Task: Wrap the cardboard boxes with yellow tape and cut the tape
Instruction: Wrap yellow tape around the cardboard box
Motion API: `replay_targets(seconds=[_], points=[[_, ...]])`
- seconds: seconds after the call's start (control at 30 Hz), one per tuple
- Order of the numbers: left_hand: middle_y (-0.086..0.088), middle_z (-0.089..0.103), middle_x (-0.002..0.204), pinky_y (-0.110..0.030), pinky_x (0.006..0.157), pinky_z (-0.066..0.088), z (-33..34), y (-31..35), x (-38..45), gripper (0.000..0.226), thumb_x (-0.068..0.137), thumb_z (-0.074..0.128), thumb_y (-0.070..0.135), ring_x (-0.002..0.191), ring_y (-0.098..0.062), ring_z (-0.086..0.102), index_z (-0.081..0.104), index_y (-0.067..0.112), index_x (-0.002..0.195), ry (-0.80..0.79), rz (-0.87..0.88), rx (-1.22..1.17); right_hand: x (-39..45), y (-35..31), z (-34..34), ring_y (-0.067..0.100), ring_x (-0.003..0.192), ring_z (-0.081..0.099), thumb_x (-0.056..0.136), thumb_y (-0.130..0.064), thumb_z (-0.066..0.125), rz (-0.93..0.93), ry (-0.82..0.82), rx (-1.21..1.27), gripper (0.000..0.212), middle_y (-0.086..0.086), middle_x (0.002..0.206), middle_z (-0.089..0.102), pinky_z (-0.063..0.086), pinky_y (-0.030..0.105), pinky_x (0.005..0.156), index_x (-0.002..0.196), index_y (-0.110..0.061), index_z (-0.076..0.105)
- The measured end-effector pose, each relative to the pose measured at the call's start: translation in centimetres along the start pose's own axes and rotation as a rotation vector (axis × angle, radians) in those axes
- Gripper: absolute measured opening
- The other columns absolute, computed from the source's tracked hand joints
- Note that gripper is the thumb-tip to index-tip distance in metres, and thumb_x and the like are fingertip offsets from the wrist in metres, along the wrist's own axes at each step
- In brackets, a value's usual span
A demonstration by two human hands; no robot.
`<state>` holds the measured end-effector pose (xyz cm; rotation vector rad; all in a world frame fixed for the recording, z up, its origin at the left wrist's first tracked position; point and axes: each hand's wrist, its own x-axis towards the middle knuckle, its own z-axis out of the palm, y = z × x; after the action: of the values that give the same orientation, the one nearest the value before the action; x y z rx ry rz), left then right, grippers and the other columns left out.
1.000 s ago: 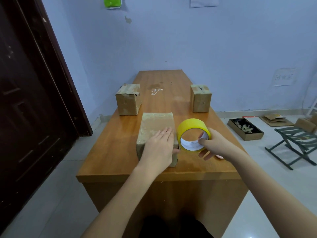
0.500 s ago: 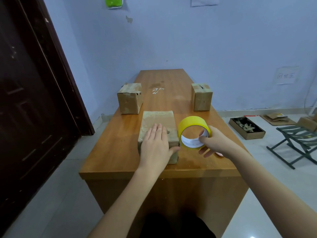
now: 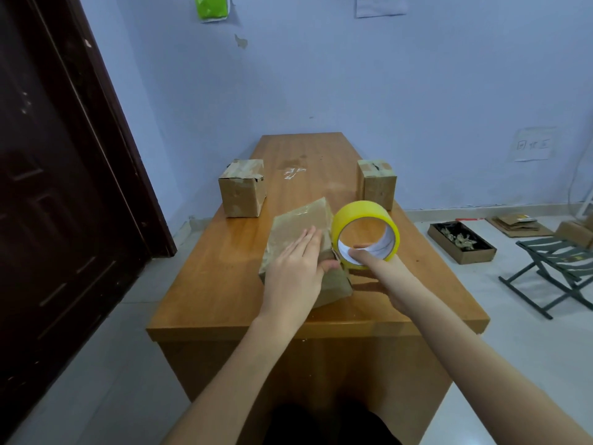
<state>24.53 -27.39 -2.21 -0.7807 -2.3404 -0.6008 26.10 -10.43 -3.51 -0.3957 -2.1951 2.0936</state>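
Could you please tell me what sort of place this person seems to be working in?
Probably a plain spare room or small office used for packing: a wooden desk carrying cardboard boxes, flattened cardboard on the tiled floor, and a folding stool by the painted wall.

On the wooden table (image 3: 224, 277), the left hand (image 3: 293, 277) lies flat with straight fingers (image 3: 308, 240) on the nearest cardboard box (image 3: 300, 220), which sits skewed. The right hand (image 3: 385, 271) grips the yellow tape roll (image 3: 365, 216) just beside that box's right edge, a finger inside the core. 2 more boxes stand farther back: the left box (image 3: 242, 191) and the right box (image 3: 377, 183).
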Motion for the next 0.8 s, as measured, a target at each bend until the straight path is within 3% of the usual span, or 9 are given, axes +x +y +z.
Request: replay_targets(seconds=[0.07,0.17,0.33,0.47,0.57,0.63,0.7,0.8], points=[[0.001,0.043,0.145,-0.029,0.104,0.037,-0.1,0.1,-0.2,0.056,0.092,0.053,0.039,0.134,-0.012,0.039,0.045,0.013,0.14,0.002,-0.072,-0.089,0.1,-0.2,0.4,0.029,0.1,0.065,0.088,-0.038,0.064,0.053,-0.074,0.053,0.037,0.008,0.113,0.069,0.056,0.041,0.078,0.119,-0.018,0.061],[0.003,0.044,0.144,-0.024,0.104,0.032,-0.2,0.1,-0.7,0.057,0.089,0.056,0.039,0.135,-0.012,0.038,0.045,0.015,0.14,0.026,-0.116,-0.18,-0.1,-0.8,0.3,0.03,0.089,0.068,0.096,-0.026,0.055,0.015,-0.151,0.045,0.029,0.013,0.11,0.07,0.056,0.043,0.079,0.12,-0.011,0.061],[0.001,0.051,0.138,-0.03,0.102,0.042,-0.6,-1.0,-1.6,0.065,0.081,0.05,0.047,0.128,-0.016,0.047,0.047,0.016,0.138,0.129,-0.294,-0.364,-0.3,-3.0,0.1,0.025,0.071,0.065,0.096,-0.001,0.048,-0.015,-0.124,0.091,0.01,0.018,0.094,0.062,0.057,0.033,0.051,0.104,-0.003,0.054],[0.001,0.055,0.134,-0.039,0.097,0.05,-0.8,-1.7,-2.3,0.074,0.077,0.05,0.057,0.124,-0.016,0.052,0.045,0.019,0.14,0.141,-0.461,-0.58,-1.0,-5.6,0.9,0.019,0.061,0.061,0.095,0.002,0.043,-0.105,-0.119,-0.113,0.019,0.006,0.079,0.054,0.059,0.037,0.053,0.083,-0.011,0.049],[0.01,0.051,0.133,-0.036,0.101,0.047,-0.9,-1.8,-2.7,0.067,0.08,0.054,0.051,0.129,-0.012,0.046,0.04,0.026,0.14,0.042,-0.522,-0.749,-0.9,-7.9,0.9,0.026,0.061,0.063,0.098,-0.004,0.037,-0.136,-0.131,-0.36,0.018,0.006,0.084,0.051,0.059,0.039,0.054,0.087,-0.015,0.047],[0.011,0.038,0.145,-0.035,0.111,0.035,-1.1,-2.0,-2.8,0.067,0.086,0.051,0.05,0.137,-0.008,0.032,0.029,0.029,0.145,-0.003,-0.426,-0.675,-0.6,-8.7,1.0,0.033,0.064,0.066,0.098,-0.007,0.034,-0.134,-0.152,-0.52,0.015,0.011,0.089,0.053,0.06,0.042,0.057,0.093,-0.012,0.047],[0.017,0.015,0.152,-0.025,0.114,0.012,-1.5,-2.1,-2.5,0.068,0.092,0.047,0.046,0.138,0.002,0.009,0.016,0.027,0.15,-0.031,-0.293,-0.451,-0.3,-9.0,1.5,0.033,0.066,0.068,0.098,-0.01,0.034,-0.115,-0.155,-0.608,0.018,0.015,0.095,0.057,0.06,0.043,0.057,0.106,-0.007,0.049],[0.015,0.007,0.15,-0.017,0.109,-0.005,-1.9,-2.2,-1.7,0.076,0.09,0.043,0.058,0.135,0.003,-0.005,0.019,0.017,0.15,-0.095,-0.106,-0.096,0.0,-9.3,2.4,0.031,0.066,0.068,0.099,-0.014,0.036,-0.102,-0.137,-0.651,0.021,0.018,0.1,0.058,0.059,0.039,0.055,0.114,-0.005,0.046]])
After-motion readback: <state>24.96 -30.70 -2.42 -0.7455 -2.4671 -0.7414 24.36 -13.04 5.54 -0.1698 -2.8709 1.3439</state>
